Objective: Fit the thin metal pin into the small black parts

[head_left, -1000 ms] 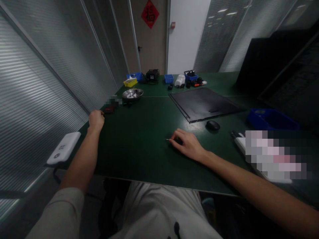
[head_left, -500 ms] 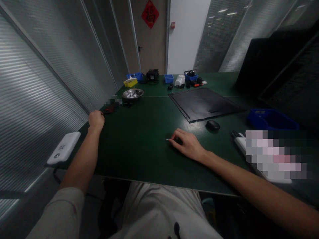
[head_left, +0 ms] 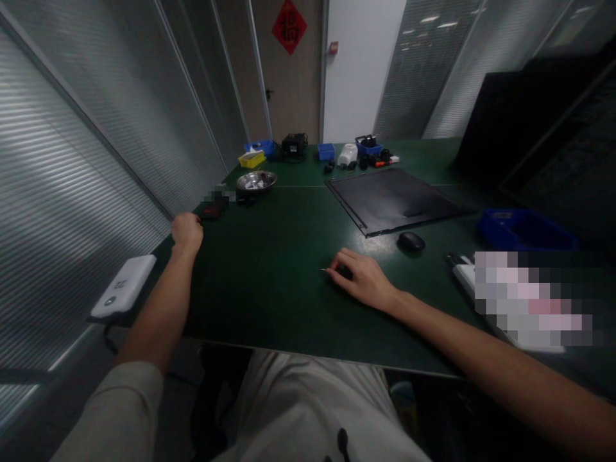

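Facing the table edge: the person in pale clothing is close up against the green table [head_left: 269, 301], both forearms over it; I read the clock from that spot, twelve straight ahead.
White items: a white box [head_left: 128, 282] lies at ten o'clock on the table's edge; toward half past two is a white slab [head_left: 469, 289], partly blurred out.
Right hand [head_left: 360, 279]: low over the table at one o'clock, thumb and forefinger narrowed on a thin pale piece [head_left: 323, 269], whose tip points toward nine.
Mouse [head_left: 411, 242]: black, at one o'clock, beyond that hand.
Blue bin [head_left: 500, 234]: at two o'clock.
Left hand [head_left: 187, 232]: arm outstretched to eleven o'clock, fingers curled in; I cannot tell whether they grip anything.
Dark red thing [head_left: 214, 209]: just beyond the left hand, partly blurred.
Black panel [head_left: 389, 199]: flat, at one o'clock past the mouse.
Metal bowl [head_left: 256, 183]: between eleven and twelve, with small pale bits inside.
Yellow tray [head_left: 251, 160]: behind the bowl.
Door [head_left: 298, 90]: at twelve, bearing a red diamond sign [head_left: 289, 27].
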The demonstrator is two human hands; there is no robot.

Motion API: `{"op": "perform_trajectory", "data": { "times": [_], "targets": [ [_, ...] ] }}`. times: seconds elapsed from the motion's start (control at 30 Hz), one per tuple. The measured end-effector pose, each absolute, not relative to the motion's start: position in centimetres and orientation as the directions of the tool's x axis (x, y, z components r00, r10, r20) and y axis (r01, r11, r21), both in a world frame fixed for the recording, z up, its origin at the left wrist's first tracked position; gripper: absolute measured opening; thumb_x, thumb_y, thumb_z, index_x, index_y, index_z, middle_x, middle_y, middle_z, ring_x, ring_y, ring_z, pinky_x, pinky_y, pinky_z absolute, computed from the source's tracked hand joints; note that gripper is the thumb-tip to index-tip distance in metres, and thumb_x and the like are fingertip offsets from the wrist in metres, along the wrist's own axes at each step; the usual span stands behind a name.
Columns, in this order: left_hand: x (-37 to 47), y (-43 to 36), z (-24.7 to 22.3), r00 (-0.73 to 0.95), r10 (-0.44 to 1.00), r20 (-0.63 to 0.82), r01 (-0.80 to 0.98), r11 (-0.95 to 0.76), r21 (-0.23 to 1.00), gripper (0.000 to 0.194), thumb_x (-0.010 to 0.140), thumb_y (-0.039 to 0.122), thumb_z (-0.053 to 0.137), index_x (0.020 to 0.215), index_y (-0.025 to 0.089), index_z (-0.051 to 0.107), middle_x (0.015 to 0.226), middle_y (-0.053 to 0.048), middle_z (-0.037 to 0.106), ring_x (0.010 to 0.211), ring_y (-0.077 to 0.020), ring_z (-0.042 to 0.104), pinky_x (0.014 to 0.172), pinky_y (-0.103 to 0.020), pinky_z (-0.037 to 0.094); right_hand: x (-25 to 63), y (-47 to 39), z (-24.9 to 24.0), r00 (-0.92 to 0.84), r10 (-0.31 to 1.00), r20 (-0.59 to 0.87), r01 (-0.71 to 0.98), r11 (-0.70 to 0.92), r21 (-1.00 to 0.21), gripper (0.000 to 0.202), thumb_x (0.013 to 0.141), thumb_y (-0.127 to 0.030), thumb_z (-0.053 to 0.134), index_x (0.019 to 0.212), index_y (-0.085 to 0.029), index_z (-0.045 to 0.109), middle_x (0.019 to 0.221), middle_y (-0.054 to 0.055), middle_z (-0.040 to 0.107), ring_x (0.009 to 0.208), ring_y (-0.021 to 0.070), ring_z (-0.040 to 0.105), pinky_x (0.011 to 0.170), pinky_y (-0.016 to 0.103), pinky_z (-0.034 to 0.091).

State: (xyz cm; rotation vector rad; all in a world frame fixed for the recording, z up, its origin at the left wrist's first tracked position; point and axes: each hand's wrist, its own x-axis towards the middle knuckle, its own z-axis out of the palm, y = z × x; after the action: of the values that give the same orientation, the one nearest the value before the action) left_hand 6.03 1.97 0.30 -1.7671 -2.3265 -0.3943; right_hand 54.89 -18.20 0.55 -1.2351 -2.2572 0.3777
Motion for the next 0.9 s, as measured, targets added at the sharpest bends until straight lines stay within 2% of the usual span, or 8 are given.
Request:
{"op": "perform_trajectory", "data": {
  "times": [0.17,0.3,0.43,0.53,0.6,0.7,0.8,0.9],
  "targets": [
    [6.5,1.5,0.5,-0.276,0.915,0.295,0.961,0.254,0.11,0.039,0.088,0.012,0.05,0.117,0.012,0.076,0.118,-0.021,0.07,0.111,-0.0374,0.064,0.095,-0.048,0.05,54.9,-18.2,0.5,-0.445,0.837,0.318,0.689,0.547,-0.476,0.012,0.102,-0.034,0.06,0.098,-0.023,0.063,0.095,0.002,0.063,0.074,0.0158,0.059,0.068,0.03,0.043],
    [7.1,1.0,1.2,-0.224,0.918,0.327,0.972,0.186,0.144,0.04,0.09,0.01,0.047,0.12,0.009,0.074,0.121,-0.022,0.069,0.114,-0.0367,0.062,0.1,-0.051,0.048,54.9,-18.2,0.4,-0.447,0.837,0.317,0.687,0.548,-0.477,0.013,0.102,-0.034,0.059,0.098,-0.023,0.063,0.095,0.002,0.063,0.074,0.0157,0.06,0.068,0.03,0.043],
    [9.7,0.4,2.3,-0.076,0.92,0.385,0.987,0.015,0.159,0.04,0.099,0.013,0.042,0.125,0.011,0.073,0.126,-0.017,0.067,0.119,-0.0322,0.06,0.109,-0.048,0.046,54.8,-18.2,0.5,-0.445,0.841,0.309,0.688,0.541,-0.484,0.013,0.102,-0.035,0.06,0.097,-0.023,0.064,0.095,0.002,0.063,0.074,0.0155,0.059,0.067,0.029,0.043],
    [14.2,-1.1,2.9,0.137,0.884,0.447,0.96,-0.229,0.158,0.037,0.103,0.018,0.042,0.127,0.016,0.072,0.13,-0.012,0.065,0.123,-0.0271,0.058,0.113,-0.041,0.044,54.8,-18.3,0.6,-0.449,0.84,0.305,0.687,0.543,-0.483,0.013,0.103,-0.035,0.059,0.098,-0.023,0.063,0.095,0.002,0.063,0.074,0.0156,0.06,0.067,0.029,0.043],
    [18.2,-3.0,3.1,0.318,0.803,0.505,0.873,-0.455,0.175,0.035,0.103,0.017,0.045,0.128,0.015,0.07,0.127,-0.012,0.065,0.12,-0.0257,0.058,0.11,-0.041,0.046,54.8,-18.2,0.6,-0.449,0.838,0.31,0.685,0.545,-0.482,0.013,0.103,-0.035,0.059,0.098,-0.023,0.063,0.095,0.002,0.063,0.074,0.0155,0.06,0.068,0.029,0.043],
    [24.1,-6.9,3.3,0.564,0.68,0.469,0.666,-0.71,0.23,0.034,0.104,0.017,0.047,0.131,0.018,0.068,0.126,-0.011,0.066,0.116,-0.0252,0.06,0.102,-0.044,0.052,54.8,-18.2,0.5,-0.437,0.841,0.318,0.689,0.541,-0.482,0.013,0.103,-0.035,0.059,0.099,-0.023,0.063,0.095,0.002,0.063,0.074,0.0155,0.06,0.068,0.029,0.043],
    [28.1,-10.6,3.0,0.698,0.547,0.462,0.453,-0.837,0.306,0.031,0.104,0.017,0.05,0.13,0.021,0.066,0.121,-0.01,0.068,0.113,-0.0227,0.062,0.1,-0.042,0.053,54.8,-18.2,0.5,-0.403,0.857,0.322,0.706,0.514,-0.487,0.013,0.102,-0.034,0.059,0.098,-0.023,0.063,0.094,0.002,0.063,0.074,0.0157,0.059,0.068,0.029,0.043],
    [29.7,-12.6,2.5,0.766,0.462,0.448,0.315,-0.876,0.365,0.028,0.104,0.017,0.052,0.128,0.019,0.066,0.114,-0.01,0.069,0.108,-0.0208,0.064,0.097,-0.038,0.053,54.8,-18.1,0.6,-0.369,0.877,0.308,0.733,0.478,-0.483,0.012,0.101,-0.032,0.06,0.096,-0.022,0.063,0.093,0.002,0.063,0.074,0.0156,0.059,0.067,0.028,0.042]
  ]
}}
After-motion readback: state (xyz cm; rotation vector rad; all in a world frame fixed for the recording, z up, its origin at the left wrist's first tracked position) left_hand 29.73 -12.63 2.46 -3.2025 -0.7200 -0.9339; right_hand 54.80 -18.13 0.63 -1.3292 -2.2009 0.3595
